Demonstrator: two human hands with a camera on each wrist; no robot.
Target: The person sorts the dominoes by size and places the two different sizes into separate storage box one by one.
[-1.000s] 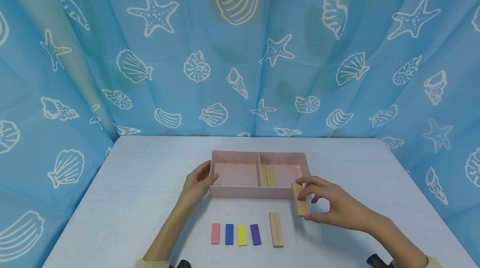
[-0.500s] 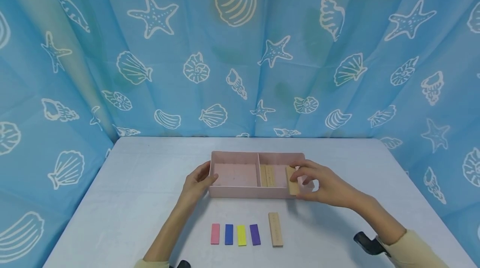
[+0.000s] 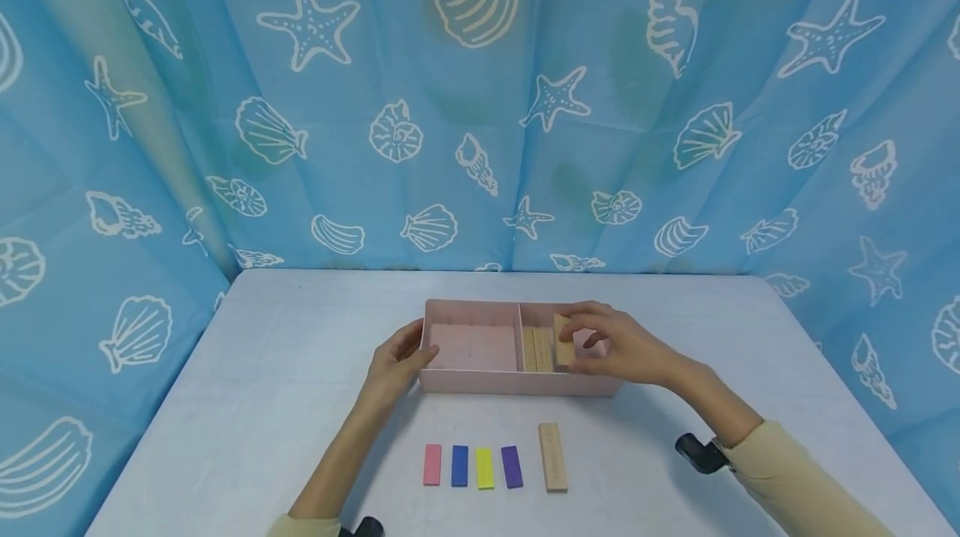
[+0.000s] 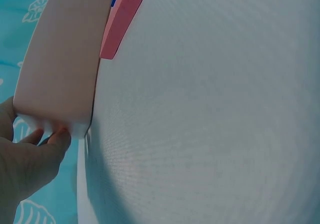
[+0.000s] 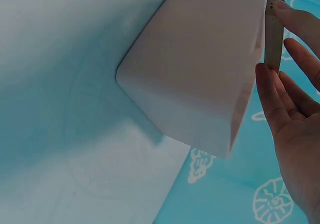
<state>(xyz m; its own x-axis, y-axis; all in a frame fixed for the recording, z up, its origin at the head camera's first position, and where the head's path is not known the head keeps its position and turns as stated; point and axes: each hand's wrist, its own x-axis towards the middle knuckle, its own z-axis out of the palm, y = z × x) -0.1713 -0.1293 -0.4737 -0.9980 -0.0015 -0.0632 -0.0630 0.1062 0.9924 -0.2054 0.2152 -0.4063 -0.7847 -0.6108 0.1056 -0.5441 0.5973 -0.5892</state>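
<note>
A pale pink two-compartment box stands on the table. My left hand grips its left end, the thumb over the rim. In the left wrist view the fingers of that hand lie against the box's end wall. Between thumb and fingertips my right hand pinches a wooden block, upright at the right compartment. The right wrist view shows that block above the box's rim. Two similar wooden blocks stand side by side against the divider. The left compartment has nothing in it.
In front of the box lie a pink block, a blue block, a yellow block and a purple block in a row. A longer wooden block is right of them. A blue shell-print curtain hangs behind.
My right hand has carried the wooden block from in front of the box's right corner, up and leftward, into the right compartment's opening. The left hand stays on the box.
</note>
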